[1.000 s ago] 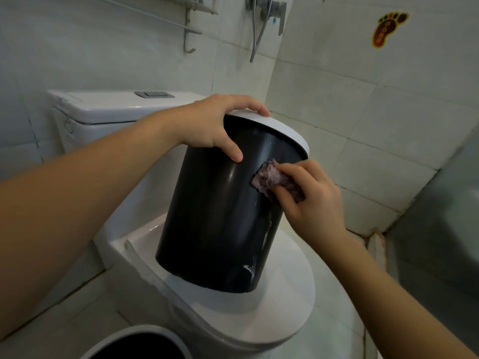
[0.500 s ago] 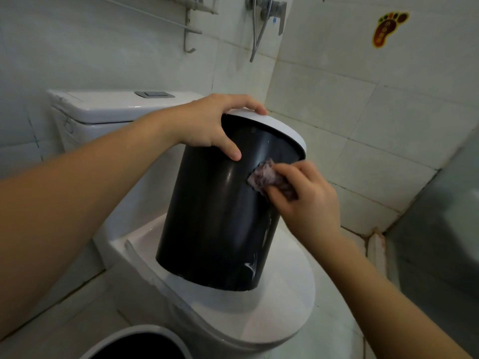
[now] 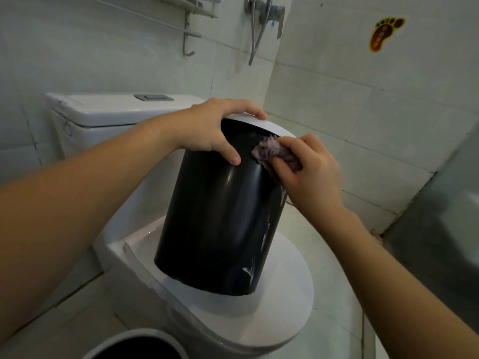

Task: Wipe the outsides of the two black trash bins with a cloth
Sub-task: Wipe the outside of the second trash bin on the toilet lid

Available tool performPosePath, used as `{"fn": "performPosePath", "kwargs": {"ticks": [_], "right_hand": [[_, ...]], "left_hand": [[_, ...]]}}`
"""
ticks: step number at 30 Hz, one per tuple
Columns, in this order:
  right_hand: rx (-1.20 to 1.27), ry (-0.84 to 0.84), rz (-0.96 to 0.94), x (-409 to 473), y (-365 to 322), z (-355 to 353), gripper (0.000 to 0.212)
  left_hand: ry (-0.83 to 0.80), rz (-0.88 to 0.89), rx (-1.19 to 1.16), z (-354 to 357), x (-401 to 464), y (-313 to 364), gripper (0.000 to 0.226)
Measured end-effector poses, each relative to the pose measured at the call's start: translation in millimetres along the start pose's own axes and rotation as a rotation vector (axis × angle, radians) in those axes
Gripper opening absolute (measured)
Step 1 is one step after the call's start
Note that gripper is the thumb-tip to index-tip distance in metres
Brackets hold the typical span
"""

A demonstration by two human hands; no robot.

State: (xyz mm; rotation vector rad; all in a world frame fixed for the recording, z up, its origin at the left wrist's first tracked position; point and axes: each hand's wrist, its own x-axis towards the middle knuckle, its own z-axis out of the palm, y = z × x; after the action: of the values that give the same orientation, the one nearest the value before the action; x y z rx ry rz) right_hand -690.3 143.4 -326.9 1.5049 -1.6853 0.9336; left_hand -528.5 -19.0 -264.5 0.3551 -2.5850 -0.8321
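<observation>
On closed toilet lid (image 3: 280, 314): black trash bin (image 3: 220, 224) stands tilted, white rim (image 3: 261, 124) on top; left hand (image 3: 207, 128) grips rim, fingers curled over top edge, thumb on black side; right hand (image 3: 308, 169) pinches purple cloth (image 3: 267, 150), pressing it against upper side of bin just under rim, beside left thumb; second bin (image 3: 137, 345) at bottom edge, only rim and dark inside visible.

I count two black bins: one bin (image 3: 217, 224) on the toilet lid (image 3: 285, 301), a second bin (image 3: 134, 345) down by the floor. One cloth (image 3: 269, 151), one toilet, one foot sticker (image 3: 386, 33), and my two hands, left (image 3: 207, 130) and right (image 3: 308, 172).
</observation>
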Motion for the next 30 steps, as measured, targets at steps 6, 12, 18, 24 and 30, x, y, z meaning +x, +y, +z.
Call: {"fn": "performPosePath", "kwargs": {"ticks": [6,12,18,24,30], "right_hand": [[0.074,-0.042,0.009,-13.7,-4.7,-0.2,0.035],[0.129,-0.038,-0.028,-52.7,-4.3,0.7,0.032],[0.160,0.018,0.010,-71.2,-5.1,5.5,0.031],[0.155,0.009,0.020,-77.9,-3.7,3.3,0.032],[0.159,0.038,0.044,-76.6,-4.3,-0.7,0.034]], "left_hand": [[0.000,-0.028,0.040,-0.6,-1.9,3.8,0.078],[0.045,-0.025,0.269,2.6,0.8,19.0,0.080],[0.077,-0.025,0.342,19.7,8.6,35.0,0.072],[0.071,-0.028,0.342,22.8,16.7,34.0,0.078],[0.079,-0.073,0.067,20.7,16.9,25.3,0.078]]}}
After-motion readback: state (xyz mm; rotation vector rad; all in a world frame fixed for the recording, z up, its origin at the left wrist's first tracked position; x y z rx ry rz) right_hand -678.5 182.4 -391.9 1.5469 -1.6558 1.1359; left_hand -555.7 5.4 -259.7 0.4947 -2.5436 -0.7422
